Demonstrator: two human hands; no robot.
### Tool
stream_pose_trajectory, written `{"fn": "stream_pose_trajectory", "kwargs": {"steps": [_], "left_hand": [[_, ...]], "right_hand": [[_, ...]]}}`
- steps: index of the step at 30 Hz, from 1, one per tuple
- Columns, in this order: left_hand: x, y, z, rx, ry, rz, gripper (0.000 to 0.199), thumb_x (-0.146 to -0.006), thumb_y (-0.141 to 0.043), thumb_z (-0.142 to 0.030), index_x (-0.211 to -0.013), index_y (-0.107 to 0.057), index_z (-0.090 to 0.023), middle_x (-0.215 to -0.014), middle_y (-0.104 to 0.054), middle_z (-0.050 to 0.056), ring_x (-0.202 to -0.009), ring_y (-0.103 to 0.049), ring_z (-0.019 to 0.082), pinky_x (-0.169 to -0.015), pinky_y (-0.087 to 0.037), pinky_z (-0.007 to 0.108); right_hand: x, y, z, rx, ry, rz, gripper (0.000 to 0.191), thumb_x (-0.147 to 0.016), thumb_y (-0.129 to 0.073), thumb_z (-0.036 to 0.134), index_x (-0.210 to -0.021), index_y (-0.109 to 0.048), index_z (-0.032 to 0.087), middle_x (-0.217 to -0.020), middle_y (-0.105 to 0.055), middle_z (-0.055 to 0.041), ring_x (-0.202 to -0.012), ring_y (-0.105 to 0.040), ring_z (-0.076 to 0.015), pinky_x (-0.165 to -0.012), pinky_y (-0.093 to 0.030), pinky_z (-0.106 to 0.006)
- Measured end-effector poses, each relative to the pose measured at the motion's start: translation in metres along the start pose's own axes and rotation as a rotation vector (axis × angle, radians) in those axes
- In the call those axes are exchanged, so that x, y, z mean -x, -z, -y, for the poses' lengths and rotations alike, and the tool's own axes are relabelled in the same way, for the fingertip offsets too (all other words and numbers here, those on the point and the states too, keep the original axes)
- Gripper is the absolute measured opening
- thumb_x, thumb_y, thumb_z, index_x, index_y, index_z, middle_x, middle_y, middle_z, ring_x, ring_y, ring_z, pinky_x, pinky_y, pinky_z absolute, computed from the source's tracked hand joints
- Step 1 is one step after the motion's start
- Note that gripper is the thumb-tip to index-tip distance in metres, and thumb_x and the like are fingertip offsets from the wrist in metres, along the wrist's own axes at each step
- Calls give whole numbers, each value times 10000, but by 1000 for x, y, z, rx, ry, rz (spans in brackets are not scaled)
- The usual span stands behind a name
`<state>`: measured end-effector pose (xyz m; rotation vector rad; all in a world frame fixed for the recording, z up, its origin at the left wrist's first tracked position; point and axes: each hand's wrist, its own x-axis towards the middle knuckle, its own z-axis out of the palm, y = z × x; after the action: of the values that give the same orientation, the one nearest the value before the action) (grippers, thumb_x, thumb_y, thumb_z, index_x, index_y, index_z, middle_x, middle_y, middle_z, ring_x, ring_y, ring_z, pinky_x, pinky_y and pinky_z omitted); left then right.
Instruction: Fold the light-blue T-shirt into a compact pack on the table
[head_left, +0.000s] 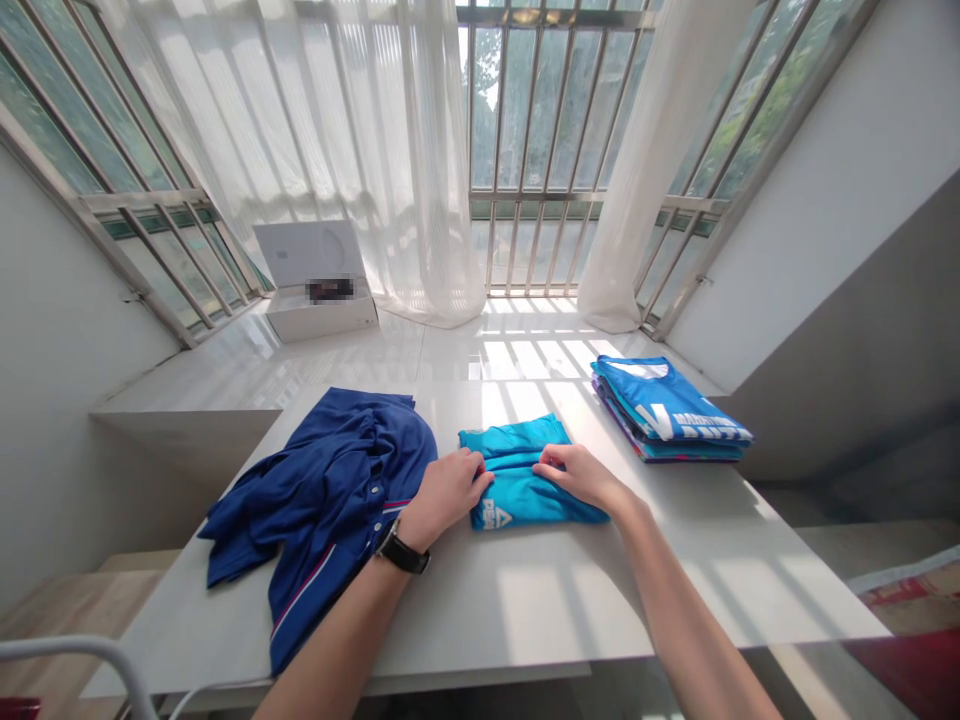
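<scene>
Head view: a bright teal cloth shirt [517, 495], folded into a flat, long bundle, lies in the middle of a white table [480, 610]. A small white logo [484, 518] shows at its near corner. The left hand [444, 495] is on the shirt's left end and the right hand [581, 475] is on its right end, so the two hands face each other. The left fingers [474, 468] are close together and bent over the cloth. The right fingers [547, 465] are together too, and their tips touch the top of the shirt. I cannot tell if they pinch the cloth or only press on it.

The shirt looks soft and light. It may slide on the smooth table and flop when lifted. The best place to take hold looks like the two ends, with both hands at once, so the bundle stays flat.

A black watch [402, 548] is on the left wrist. Just beside the left hand, a crumpled dark blue shirt with buttons [322, 480] lies in a loose heap. Past the right hand sits a neat stack of folded blue shirts [667, 405]. Far off, on a shiny white ledge [300, 370], an open white box [315, 280] stands by white curtains [420, 150].
</scene>
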<state>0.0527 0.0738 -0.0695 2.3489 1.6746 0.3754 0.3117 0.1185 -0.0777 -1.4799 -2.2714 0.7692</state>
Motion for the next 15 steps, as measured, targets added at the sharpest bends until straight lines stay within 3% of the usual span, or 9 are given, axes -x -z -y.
{"fn": "stream_pose_trajectory", "kwargs": {"steps": [6, 11, 15], "left_hand": [[-3, 7, 2, 158, 12, 4, 224, -995, -506, -371, -885, -630, -220, -887, -714, 17, -813, -662, 189, -661, -435, 257], [-1, 8, 4, 87, 43, 42, 76, -916, -599, -282, -907, -652, -228, -875, -713, 13, -811, -666, 201, -668, -440, 260], [1, 9, 6, 40, 44, 36, 73, -896, -596, -244, -881, -665, -224, -935, -675, 30, -828, -658, 197, -685, -456, 260]], "right_hand": [[0, 0, 2, 114, -36, -65, 247, -848, -647, 457, -759, -666, 228, -766, -689, -18, -718, -600, -184, -649, -403, -279], [0, 6, -7, 77, 4, -82, 182, -828, -660, 398, -782, -663, 222, -800, -669, -7, -731, -599, -168, -663, -427, -269], [0, 10, -14, 65, 39, -117, 136, -819, -650, 348, -816, -674, 214, -819, -660, -13, -756, -603, -172, -711, -451, -280]]}}
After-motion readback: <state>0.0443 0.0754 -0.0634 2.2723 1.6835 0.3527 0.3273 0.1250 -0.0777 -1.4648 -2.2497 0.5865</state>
